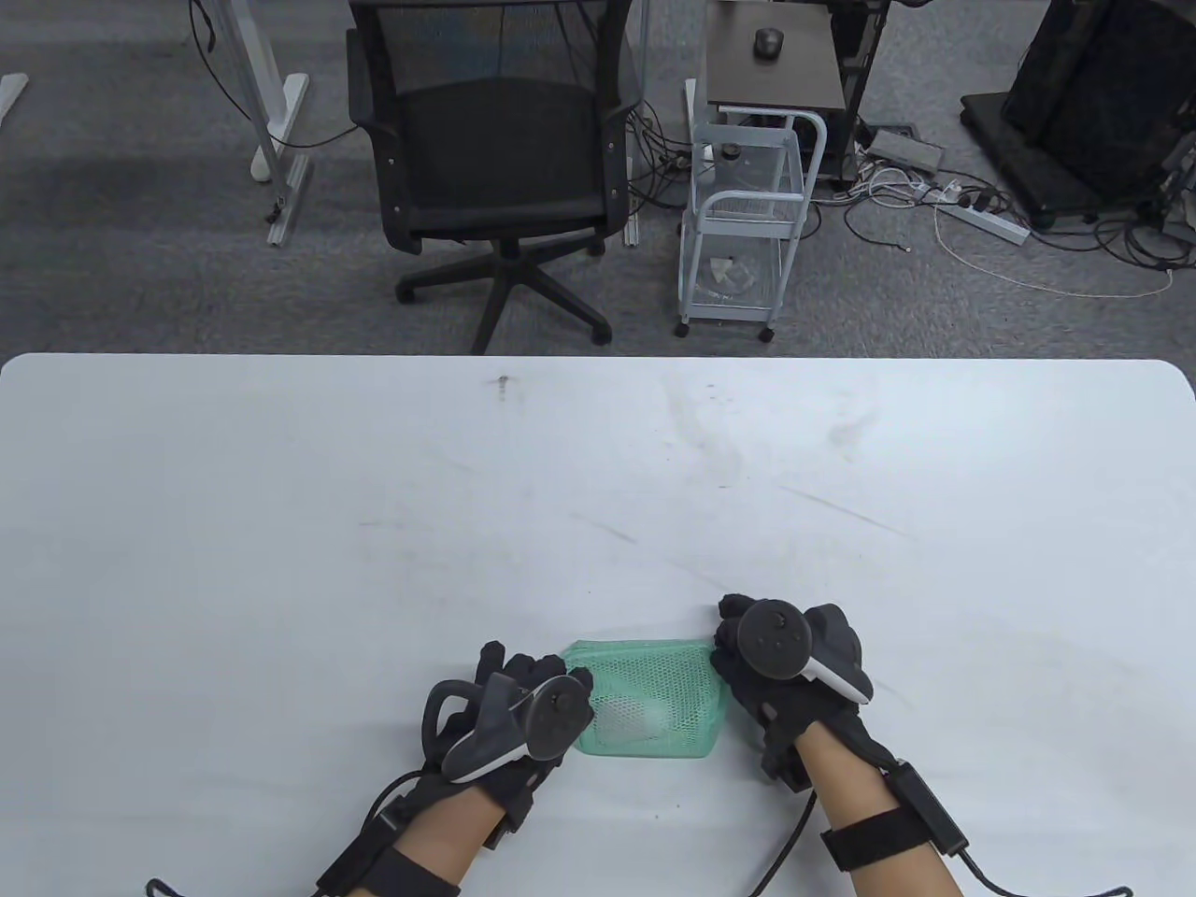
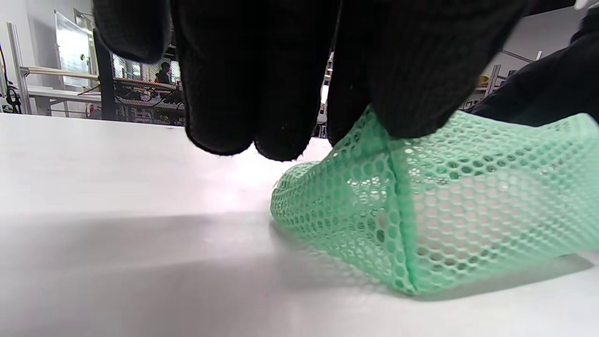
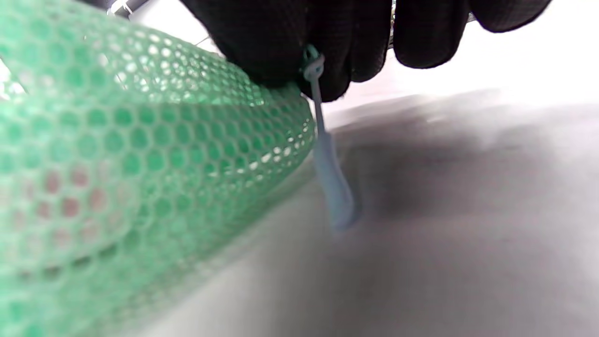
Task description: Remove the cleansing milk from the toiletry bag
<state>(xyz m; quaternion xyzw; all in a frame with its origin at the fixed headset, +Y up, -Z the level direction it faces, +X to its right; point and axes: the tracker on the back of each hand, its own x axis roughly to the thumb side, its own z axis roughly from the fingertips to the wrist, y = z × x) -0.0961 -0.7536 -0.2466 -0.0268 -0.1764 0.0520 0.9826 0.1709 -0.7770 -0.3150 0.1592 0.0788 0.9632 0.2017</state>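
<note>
Both gloved hands work at the near edge of the table (image 1: 280, 523), one at each end of the green mesh toiletry bag (image 1: 654, 696). From the left wrist view, the left hand (image 1: 509, 715) pinches the bag's top corner between its fingers (image 2: 407, 70), so that the mesh stands up a little from the table. The right hand (image 1: 785, 663) grips the other end; in the right wrist view its fingertips (image 3: 281, 51) close on the mesh just where the zipper slider sits, and the pale zipper pull (image 3: 330, 182) hangs down freely below them, not held.

As for progress, I judge the task is only at its beginning: the bag is held at both ends, but I cannot tell if the zipper is already open. The cleansing milk (image 1: 635, 718) shows as a pale whitish shape through the mesh, inside the bag, lying between the two hands and nearer to the left one. Opening the bag, reaching in and lifting the product out are not yet done.
</note>
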